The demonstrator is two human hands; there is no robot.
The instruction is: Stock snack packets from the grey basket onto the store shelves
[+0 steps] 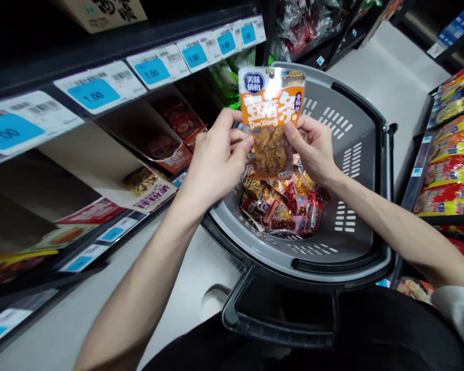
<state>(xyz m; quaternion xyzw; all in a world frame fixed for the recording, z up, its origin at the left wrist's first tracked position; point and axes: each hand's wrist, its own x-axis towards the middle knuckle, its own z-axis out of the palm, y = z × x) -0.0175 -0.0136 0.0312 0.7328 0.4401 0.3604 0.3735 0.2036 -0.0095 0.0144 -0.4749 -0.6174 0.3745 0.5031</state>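
An orange and white snack packet (270,111) with a clear lower window is held upright between my two hands, its printed front facing me. My left hand (226,154) pinches the packet's left edge. On the other side, my right hand (311,147) grips the right edge, thumb across the front. Beneath them is a grey shopping basket (365,206) with slotted walls and a black handle. Several small wrapped snack packs (282,206), mostly red and brown, lie heaped at its bottom.
On the left, a dark shelf edge carries blue-and-white price labels (152,69), with open cardboard boxes (154,193) below. Bright red and yellow bags (452,170) fill a rack at the right. Pale floor (394,56) runs between the shelves. A white shoe (214,301) shows near the basket.
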